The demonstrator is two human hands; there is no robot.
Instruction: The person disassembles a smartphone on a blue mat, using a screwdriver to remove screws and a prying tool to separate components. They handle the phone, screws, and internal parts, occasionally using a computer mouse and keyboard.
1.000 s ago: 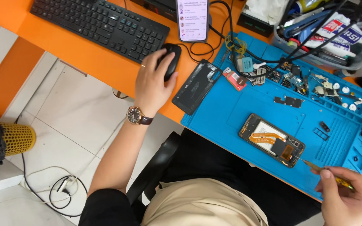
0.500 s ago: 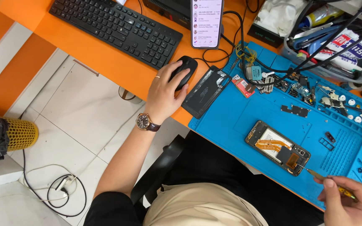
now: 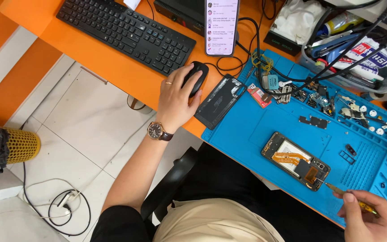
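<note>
Opened phone: black slab-shaped opened phone (image 3: 295,160) with its back off, orange flex cable and pale battery exposed, lies flat at lower right of the frame on the blue silicone repair mat (image 3: 256,130).
Right hand: the right hand (image 3: 369,220), at the bottom right corner, is pinched around a thin yellow-handled screwdriver (image 3: 346,193); the tip rests at the phone's near corner, beside the orange flex.
Risk at the tip: the head is turned so that the phone sits at the frame's edge; a tip driven without a direct look could slip off a screw and, judging by how close it stands, nick the flex cable or the battery.
Left hand: the left hand (image 3: 178,96), wearing a brown-strapped wristwatch (image 3: 157,131), is cupped over a black computer mouse (image 3: 196,76) at centre frame, so nothing steadies the phone; it could skid on the mat under pressure.
Loose panel: a black rectangular phone panel (image 3: 219,101) lies tilted across the mat's left edge, just beside the mouse; a wide mouse sweep could knock it toward the desk's edge.
Small parts: tiny screws and metal brackets (image 3: 337,105) sit scattered at upper right of the mat, near trailing black cables; a tugged cable could scatter them.
Far items: a black keyboard (image 3: 126,31) and an upright lit smartphone (image 3: 221,27) stand at the top of the frame.
</note>
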